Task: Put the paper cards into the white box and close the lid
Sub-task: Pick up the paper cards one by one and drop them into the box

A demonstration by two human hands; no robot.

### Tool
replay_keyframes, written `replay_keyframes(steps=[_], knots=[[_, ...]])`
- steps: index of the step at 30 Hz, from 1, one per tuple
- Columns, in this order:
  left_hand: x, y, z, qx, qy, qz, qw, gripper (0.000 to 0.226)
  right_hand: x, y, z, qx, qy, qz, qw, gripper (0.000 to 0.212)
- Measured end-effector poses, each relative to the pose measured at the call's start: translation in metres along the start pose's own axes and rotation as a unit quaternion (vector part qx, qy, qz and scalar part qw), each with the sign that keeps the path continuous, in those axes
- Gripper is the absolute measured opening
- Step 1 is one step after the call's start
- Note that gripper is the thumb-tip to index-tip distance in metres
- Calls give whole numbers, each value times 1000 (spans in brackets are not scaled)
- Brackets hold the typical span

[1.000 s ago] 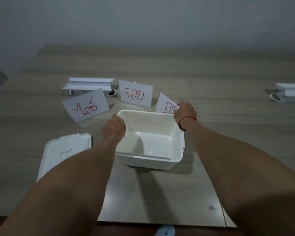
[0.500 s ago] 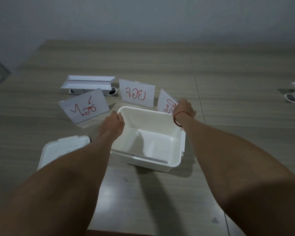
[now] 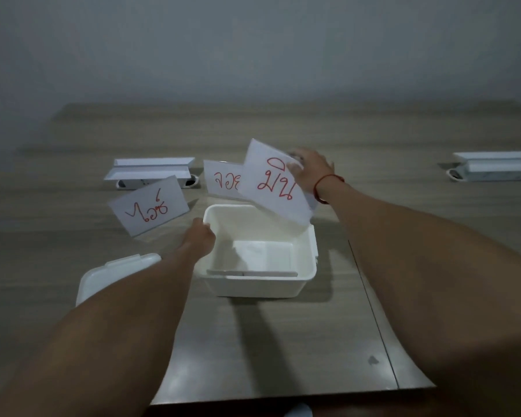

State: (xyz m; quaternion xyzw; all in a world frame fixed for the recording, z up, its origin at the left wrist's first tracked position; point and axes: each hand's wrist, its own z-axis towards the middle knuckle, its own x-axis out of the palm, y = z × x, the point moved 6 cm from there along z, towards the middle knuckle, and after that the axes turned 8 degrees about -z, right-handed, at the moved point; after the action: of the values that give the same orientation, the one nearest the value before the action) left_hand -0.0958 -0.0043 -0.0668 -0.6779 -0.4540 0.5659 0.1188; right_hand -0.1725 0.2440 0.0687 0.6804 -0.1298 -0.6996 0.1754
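The open white box (image 3: 262, 285) stands at the middle of the table. My left hand (image 3: 200, 240) grips its left rim. My right hand (image 3: 309, 171) holds a white paper card with red writing (image 3: 275, 185), tilted in the air above the box's far right corner. A second card (image 3: 223, 182) stands behind the box, partly hidden by the held one. A third card (image 3: 149, 204) leans to the left of the box. The white lid (image 3: 112, 273) lies flat at the left, partly under my forearm.
A white folded stand (image 3: 149, 173) lies behind the left card. Another white stand (image 3: 494, 165) sits at the far right. The wooden table (image 3: 283, 341) has a seam running down its right part, and its front edge is near me.
My right hand left the box's far right corner, took the rightmost card and lifted it above the box. My left hand stayed on the left rim.
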Motion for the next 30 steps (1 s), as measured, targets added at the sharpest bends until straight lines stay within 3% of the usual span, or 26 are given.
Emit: replay_keyframes(steps=[4, 10, 18, 22, 24, 27, 30], knots=[[2, 7, -7, 23, 2, -39, 999, 45, 11, 15, -11, -33, 39, -28, 998, 32], [2, 15, -7, 29, -7, -86, 996, 51, 47, 23, -26, -33, 137, 21, 990, 30], [1, 11, -13, 14, -31, -77, 996, 48, 125, 5, -89, -34, 381, -144, 913, 30], [4, 14, -14, 11, -36, -66, 997, 47, 124, 8, -93, 14, 417, -85, 905, 42], [4, 15, -13, 10, -43, -62, 997, 47, 115, 17, -81, 12, 389, -45, 920, 40], [3, 14, -8, 0, -58, -53, 997, 47, 97, 24, -44, -8, 231, -70, 970, 29], [4, 9, 2, -8, -63, -38, 997, 48, 91, 25, -6, 29, 142, -46, 988, 27]])
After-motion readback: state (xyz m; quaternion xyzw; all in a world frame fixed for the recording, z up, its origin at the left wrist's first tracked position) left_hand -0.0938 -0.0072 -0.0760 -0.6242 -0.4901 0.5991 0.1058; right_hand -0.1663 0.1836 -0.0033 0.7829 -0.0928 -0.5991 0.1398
